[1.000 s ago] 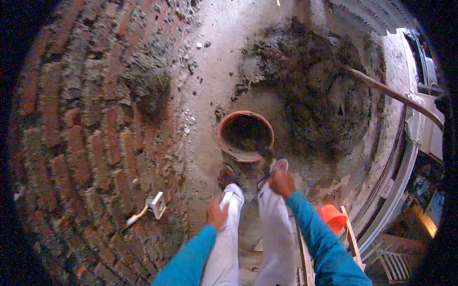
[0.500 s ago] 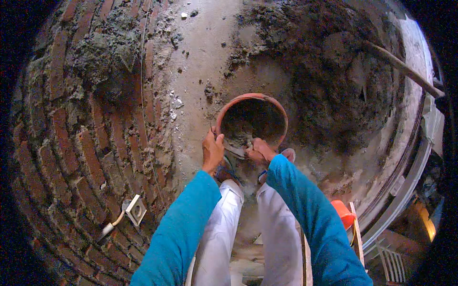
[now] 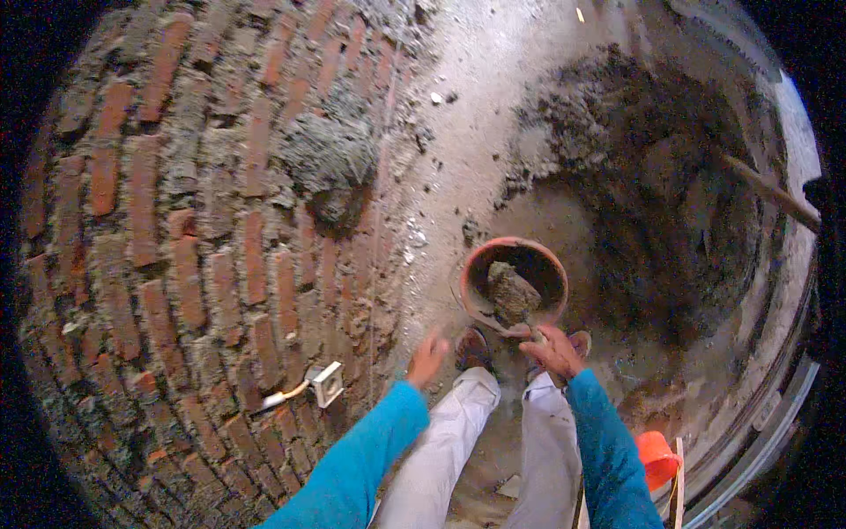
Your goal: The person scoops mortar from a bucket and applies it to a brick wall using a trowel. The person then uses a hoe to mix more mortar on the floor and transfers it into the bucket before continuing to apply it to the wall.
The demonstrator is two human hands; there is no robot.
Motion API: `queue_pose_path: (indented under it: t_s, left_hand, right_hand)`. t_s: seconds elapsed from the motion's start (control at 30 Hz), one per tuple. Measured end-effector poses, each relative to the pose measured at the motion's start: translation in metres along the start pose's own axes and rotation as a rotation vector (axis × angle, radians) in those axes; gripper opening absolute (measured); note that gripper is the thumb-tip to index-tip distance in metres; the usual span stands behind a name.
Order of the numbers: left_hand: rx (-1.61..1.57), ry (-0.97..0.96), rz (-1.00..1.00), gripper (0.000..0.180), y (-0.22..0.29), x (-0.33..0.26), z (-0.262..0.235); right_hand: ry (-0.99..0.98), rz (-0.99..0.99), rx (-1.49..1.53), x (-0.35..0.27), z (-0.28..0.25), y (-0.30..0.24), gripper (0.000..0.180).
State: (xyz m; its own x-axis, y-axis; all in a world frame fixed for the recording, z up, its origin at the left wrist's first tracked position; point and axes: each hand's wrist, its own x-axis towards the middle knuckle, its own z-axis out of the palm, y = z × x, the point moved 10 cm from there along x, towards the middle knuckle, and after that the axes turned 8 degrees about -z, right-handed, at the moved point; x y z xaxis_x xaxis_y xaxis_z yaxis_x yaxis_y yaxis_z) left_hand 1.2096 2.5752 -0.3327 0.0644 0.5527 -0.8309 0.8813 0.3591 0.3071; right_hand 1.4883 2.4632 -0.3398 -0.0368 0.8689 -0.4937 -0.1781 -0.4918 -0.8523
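While the right hand (image 3: pixel 553 351) closes around a trowel (image 3: pixel 518 310) loaded with wet mortar, the blade sits inside a round terracotta-coloured pan (image 3: pixel 472 275) on the floor just ahead of the person's shoes. The left hand (image 3: pixel 426 358) hangs empty, fingers loosely spread, beside a curved brick wall (image 3: pixel 176 264); a heap of dark mortar (image 3: pixel 670 176) lies beyond the pan.

Beside the brick wall (image 3: pixel 203 264), a mortar-filled pan (image 3: pixel 515 284) sits on the floor — right hand (image 3: pixel 553 351) at its near rim, left hand (image 3: pixel 426 358) hanging free nearby.

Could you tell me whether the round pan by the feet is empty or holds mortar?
Holds mortar: a grey lump sits inside the round pan.
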Motion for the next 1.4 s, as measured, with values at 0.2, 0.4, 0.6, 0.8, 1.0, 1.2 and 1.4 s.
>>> queue_pose_path:
  t_s: [0.2, 0.4, 0.6, 0.8, 1.0, 1.2, 1.4]
  left_hand:
    - [0.49, -0.103, 0.227, 0.056, 0.009, -0.229, -0.025]
    - [0.746, -0.135, 0.259, 0.054, 0.0, -0.219, -0.037]
    - [0.852, -0.296, 0.099, 0.052, -0.047, -0.182, -0.056]
    - [0.733, -0.218, 0.145, 0.054, -0.054, -0.19, -0.056]
    - [0.503, -0.09, 0.201, 0.058, -0.04, -0.175, -0.034]
    - [-0.159, -0.11, 0.207, 0.075, 0.03, 0.03, 0.007]
    - [-0.218, -0.01, 0.098, 0.043, 0.056, 0.144, 0.037]
  right_hand:
    - [0.368, -0.08, -0.054, -0.035, -0.044, -0.131, 0.036]
    - [0.897, -0.209, 0.088, -0.005, -0.066, -0.258, 0.032]
    - [1.265, -0.117, -0.017, 0.207, 0.041, -0.33, 0.019]
    - [0.582, -0.289, -0.109, 0.156, 0.238, -0.344, 0.035]
    - [0.377, 0.121, -0.123, -0.026, 0.153, -0.203, 0.047]
    - [0.098, 0.496, -0.888, -0.067, -0.022, -0.052, 0.048]
    - [0.186, 0.135, -1.192, 0.057, -0.067, 0.033, 0.027]
